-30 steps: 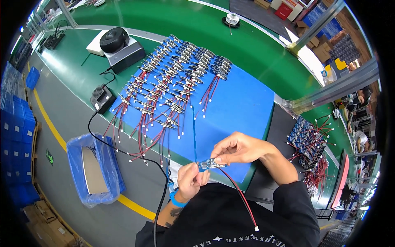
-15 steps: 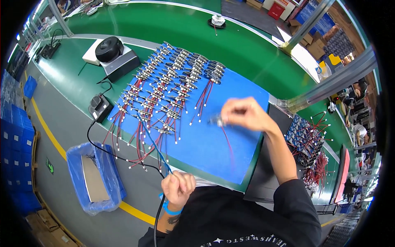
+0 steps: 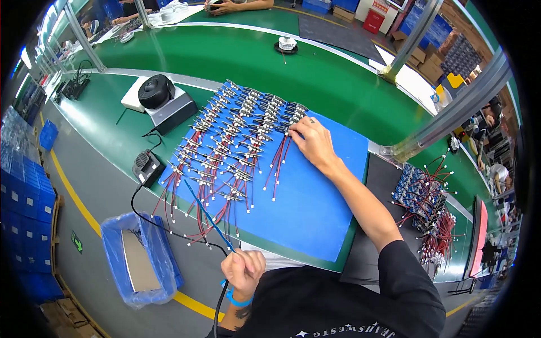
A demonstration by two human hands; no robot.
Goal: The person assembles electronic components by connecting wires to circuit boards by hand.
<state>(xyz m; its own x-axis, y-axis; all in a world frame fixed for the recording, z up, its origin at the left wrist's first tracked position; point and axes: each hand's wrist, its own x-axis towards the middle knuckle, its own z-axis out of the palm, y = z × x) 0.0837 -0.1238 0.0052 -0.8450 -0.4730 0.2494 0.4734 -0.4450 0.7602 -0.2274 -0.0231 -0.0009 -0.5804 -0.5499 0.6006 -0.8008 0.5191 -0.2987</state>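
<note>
Resting on far-right wire harness (image 3: 280,160), right hand (image 3: 313,142) is laid flat; left hand (image 3: 243,269) is fisted around blue tool (image 3: 209,218). Harness judged light, floppy; best pinched at connector.

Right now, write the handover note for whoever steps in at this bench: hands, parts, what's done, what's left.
Left hand: closed around a blue-handled tool with a black cable, held near the body at the mat's near edge.
Right hand: stretched out flat, fingertips on the last wired piece at the right end of the rows.
Parts: many small boards with red wires lie in rows on the blue mat; a heap of similar wired boards sits to the right, on the black mat.
Done: the rows cover the left half of the blue mat.
Left: the right half is bare; the heap remains.
</note>
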